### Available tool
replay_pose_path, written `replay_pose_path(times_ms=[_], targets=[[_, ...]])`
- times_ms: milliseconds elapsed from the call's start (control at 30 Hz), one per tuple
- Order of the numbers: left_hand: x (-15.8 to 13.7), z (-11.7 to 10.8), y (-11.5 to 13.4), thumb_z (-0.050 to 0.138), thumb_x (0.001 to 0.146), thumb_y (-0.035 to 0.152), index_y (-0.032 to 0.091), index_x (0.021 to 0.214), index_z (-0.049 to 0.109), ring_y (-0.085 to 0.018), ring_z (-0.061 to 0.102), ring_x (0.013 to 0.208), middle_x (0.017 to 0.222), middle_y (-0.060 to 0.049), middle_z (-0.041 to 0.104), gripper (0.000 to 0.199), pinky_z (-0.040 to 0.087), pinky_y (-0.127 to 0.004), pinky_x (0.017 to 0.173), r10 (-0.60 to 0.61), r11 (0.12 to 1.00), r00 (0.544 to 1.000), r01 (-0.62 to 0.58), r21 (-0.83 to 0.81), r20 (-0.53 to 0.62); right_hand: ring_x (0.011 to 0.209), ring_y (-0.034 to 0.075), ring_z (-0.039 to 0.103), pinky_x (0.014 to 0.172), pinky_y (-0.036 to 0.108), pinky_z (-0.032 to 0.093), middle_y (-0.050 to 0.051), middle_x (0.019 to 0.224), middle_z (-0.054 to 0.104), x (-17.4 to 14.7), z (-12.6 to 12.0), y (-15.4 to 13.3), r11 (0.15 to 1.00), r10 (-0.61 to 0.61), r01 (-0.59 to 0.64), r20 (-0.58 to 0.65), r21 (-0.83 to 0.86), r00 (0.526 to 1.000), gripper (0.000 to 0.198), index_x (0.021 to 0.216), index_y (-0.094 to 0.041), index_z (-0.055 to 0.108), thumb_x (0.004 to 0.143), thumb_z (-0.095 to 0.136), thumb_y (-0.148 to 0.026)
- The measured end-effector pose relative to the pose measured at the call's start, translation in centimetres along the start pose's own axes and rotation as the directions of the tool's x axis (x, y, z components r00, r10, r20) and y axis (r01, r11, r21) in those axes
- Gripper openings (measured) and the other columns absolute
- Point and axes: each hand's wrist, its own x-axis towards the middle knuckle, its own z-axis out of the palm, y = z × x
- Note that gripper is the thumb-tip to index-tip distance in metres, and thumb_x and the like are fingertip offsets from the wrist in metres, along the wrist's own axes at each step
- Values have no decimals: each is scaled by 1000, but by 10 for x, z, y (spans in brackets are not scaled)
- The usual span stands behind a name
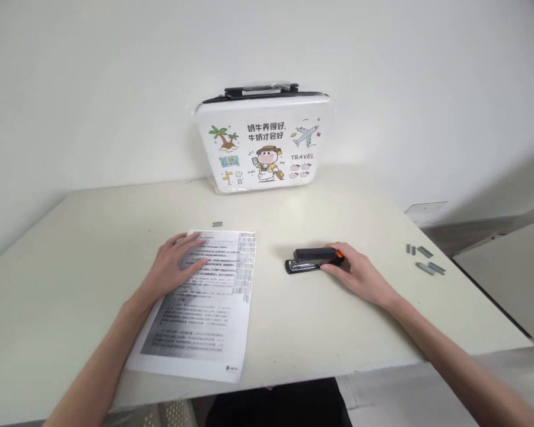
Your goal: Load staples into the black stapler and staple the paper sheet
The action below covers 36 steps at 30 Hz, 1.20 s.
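A printed sheet of paper [196, 332] lies on the table, left of the middle; whether there are more sheets beneath, I cannot tell. My left hand [178, 264] rests on its upper left part, fingers stretched out and apart. Many staples show in rows along the paper's upper right edge. To the right of the paper, a black stapler [314, 256] with an orange part at its rear sits on the table, its front end pointing left. My right hand [353, 273] grips the stapler's rear end between thumb and fingers.
A white case [267, 142] with cartoon prints and a black handle stands against the wall at the back of the table [320, 332]. One strip of staples [217, 224] lies beyond the paper. Several more staple strips [425, 268] lie near the table's right edge.
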Motion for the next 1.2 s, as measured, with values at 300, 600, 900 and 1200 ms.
replay_pose_path(times_ms=[300, 600, 900, 1200], targets=[[-13, 0, 9, 51, 100, 59, 30, 141, 64, -37, 44, 147, 158, -6, 56, 52, 31, -61, 123, -139, 989, 988, 142, 40, -66, 103, 29, 66, 87, 44, 55, 9, 118, 69, -5, 2, -8, 999, -18, 16, 58, 43, 998, 31, 119, -29, 59, 100, 60, -54], [-17, -13, 27, 50, 104, 46, 29, 123, 69, -34, 52, 141, 151, -7, 59, 33, 40, -55, 121, -117, 993, 946, 115, -22, -303, 111, 28, 66, 97, 45, 53, 9, 126, 70, -12, -2, -21, 994, 23, -22, -6, 104, 1000, 35, 128, -28, 58, 106, 47, -52], [2, -15, 93, 50, 104, 34, 28, 108, 72, -27, 65, 122, 115, -4, 76, 23, 50, -49, 111, 162, 967, 979, -183, -177, -127, 103, 25, 68, 93, 40, 53, 8, 117, 73, -11, 3, -21, 976, 127, -105, -103, 193, 987, 38, 118, -27, 62, 111, 35, -51], [31, 27, 179, 56, 102, 29, 26, 118, 71, -26, 67, 116, 120, -6, 75, 22, 49, -47, 107, 338, 906, 941, -322, -274, 9, 103, 26, 68, 92, 40, 55, 8, 112, 74, -7, -2, -20, 964, 124, -97, -98, 247, 987, 37, 114, -27, 65, 107, 43, -56]])
